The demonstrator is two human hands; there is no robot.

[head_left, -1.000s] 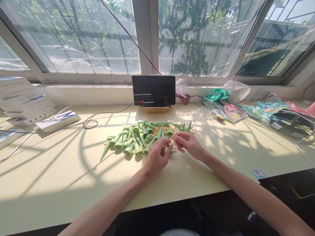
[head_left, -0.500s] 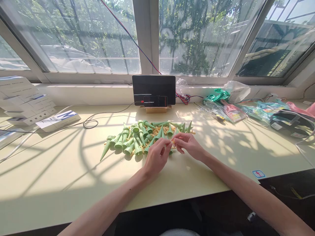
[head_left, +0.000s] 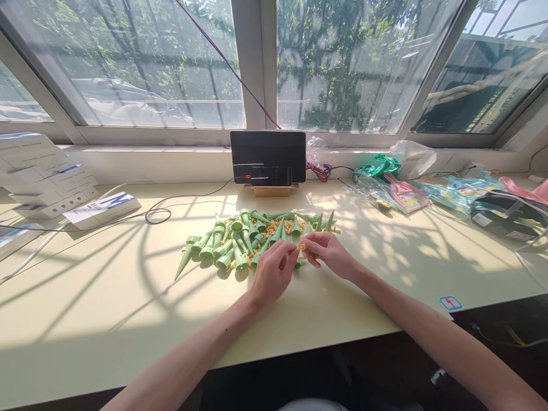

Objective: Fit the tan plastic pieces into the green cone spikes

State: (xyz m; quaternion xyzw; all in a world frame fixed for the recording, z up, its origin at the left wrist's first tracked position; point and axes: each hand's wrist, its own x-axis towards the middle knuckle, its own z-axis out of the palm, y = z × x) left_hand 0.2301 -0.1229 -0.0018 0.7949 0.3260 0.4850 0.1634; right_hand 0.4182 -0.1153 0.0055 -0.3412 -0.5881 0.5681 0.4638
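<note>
Between the fingertips of my right hand [head_left: 322, 249] is a small yellow piece [head_left: 302, 247] with a ring-like end. My left hand [head_left: 276, 268] is closed in a pinch right beside it; anything in those fingers is too small or hidden to make out. The fingertips of both hands nearly meet. Just beyond them lies a pile of green plastic cone-shaped spikes [head_left: 233, 258], some upright and some on their sides. Small tan-yellow pieces [head_left: 274, 228] are heaped among the cones.
A dark tablet [head_left: 269, 149] and a phone [head_left: 270, 176] stand on a holder behind the pile. White boxes [head_left: 38, 177] are stacked at left, with a black cable [head_left: 156, 216] nearby. Plastic bags [head_left: 402, 191] and a black case [head_left: 509, 214] lie at right.
My left fingertips have come together and moved up close to the yellow piece in my right hand. The yellow piece has turned slightly. The pile looks the same.
</note>
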